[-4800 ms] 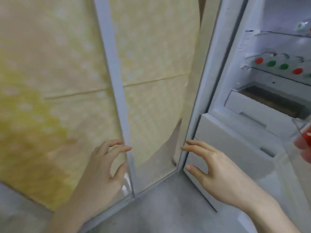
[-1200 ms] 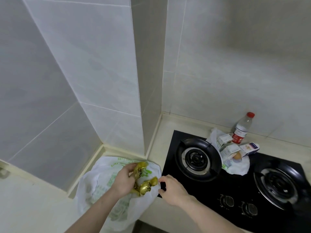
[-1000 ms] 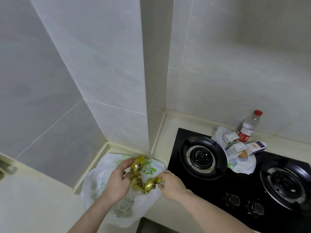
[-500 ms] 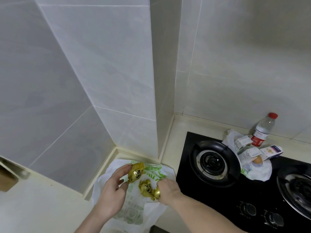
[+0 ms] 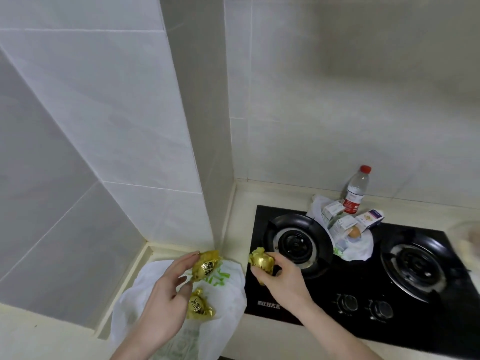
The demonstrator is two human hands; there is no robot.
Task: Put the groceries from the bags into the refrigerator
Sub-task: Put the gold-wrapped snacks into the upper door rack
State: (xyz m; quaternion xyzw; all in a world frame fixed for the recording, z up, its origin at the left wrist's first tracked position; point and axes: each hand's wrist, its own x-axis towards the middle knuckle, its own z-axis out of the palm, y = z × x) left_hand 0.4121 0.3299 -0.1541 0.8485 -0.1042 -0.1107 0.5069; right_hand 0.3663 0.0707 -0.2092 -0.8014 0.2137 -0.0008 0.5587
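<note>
Gold foil packets: three in view; one point(image 5: 207, 265) pinched between the left hand's thumb and fingers, a second point(image 5: 199, 306) hanging just under it at that hand's 5 o'clock over the bag, a third point(image 5: 261, 261) held by the right hand.
Left hand point(image 5: 163, 302): fingers curled round the upper packet; whether the lower packet is joined to it or merely resting on the bag, I cannot tell.
Right hand point(image 5: 281, 278): fingertips closed on its packet, above the near left corner of the black hob point(image 5: 324, 302).
White plastic bag point(image 5: 226, 302): lies open on the counter at 7 o'clock from the left burner point(image 5: 296, 241), under both packets.
Second bag point(image 5: 355, 249): at 2 o'clock from that burner, between the two burners, holding small cartons point(image 5: 342, 226) and an egg point(image 5: 354, 232); a water bottle point(image 5: 355, 189) stands just behind it.
Step in hand: judged as lifting the foil packets out of the first bag.
Next move: probably gather the loose packet, then turn away to the refrigerator, which is out of view.
Care needed: slippery foil; a firm pinch would seem wise.
</note>
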